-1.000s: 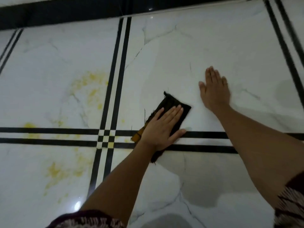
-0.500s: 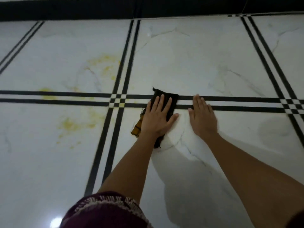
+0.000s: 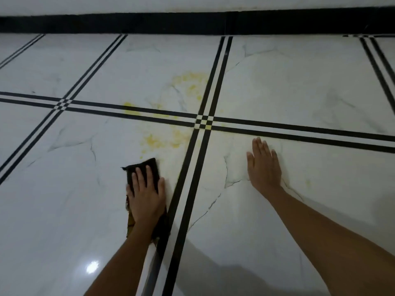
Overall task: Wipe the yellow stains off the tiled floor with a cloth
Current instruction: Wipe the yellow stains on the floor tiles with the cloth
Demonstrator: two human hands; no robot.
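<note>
- The tiled floor (image 3: 64, 210) carries yellow stains (image 3: 154, 139) beside the crossing of black lines.
- The cloth (image 3: 147, 164) lies just short of them. Its long axis points ahead toward the nearest specks.
- The right grip (image 3: 265, 167) lies flat on bare tile, holding nothing.
- The left grip (image 3: 146, 195), nearer the stains, presses the cloth with straight fingers.

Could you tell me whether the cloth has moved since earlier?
Yes. The cloth has crossed from right to left of the double black stripe, nearer the yellow stains.
</note>
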